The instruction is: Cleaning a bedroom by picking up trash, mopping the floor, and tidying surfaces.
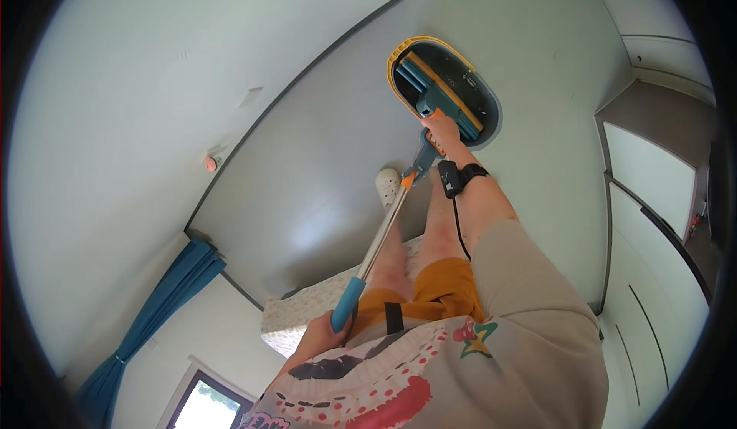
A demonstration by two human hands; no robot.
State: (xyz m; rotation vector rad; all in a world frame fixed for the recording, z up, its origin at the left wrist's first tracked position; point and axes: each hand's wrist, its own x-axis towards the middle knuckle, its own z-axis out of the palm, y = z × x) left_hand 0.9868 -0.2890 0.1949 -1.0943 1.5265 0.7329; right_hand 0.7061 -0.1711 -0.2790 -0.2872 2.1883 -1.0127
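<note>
A sponge mop with a steel pole (380, 232) slants across the view in front of my legs. My left hand (322, 332) grips the blue sleeve (348, 302) at the pole's upper end, near my waist. Lower down, my right hand (442, 131) is closed around the orange and grey-blue squeeze lever (425, 155) close to the mop head. The blue-green mop head (443, 99), with its yellowish sponge strip (446, 92), is within the outline of an oval dark bucket (486, 98) with a yellow rim. Whether the sponge touches the bucket's bottom cannot be seen.
The bucket stands on a grey floor (322, 158) beyond my feet, one in a pale clog (388, 184). A pale wall (144, 83) rises at left. A blue curtain (155, 314) and patterned bed or seat edge (305, 308) lie nearer. White cabinets (650, 239) line the right.
</note>
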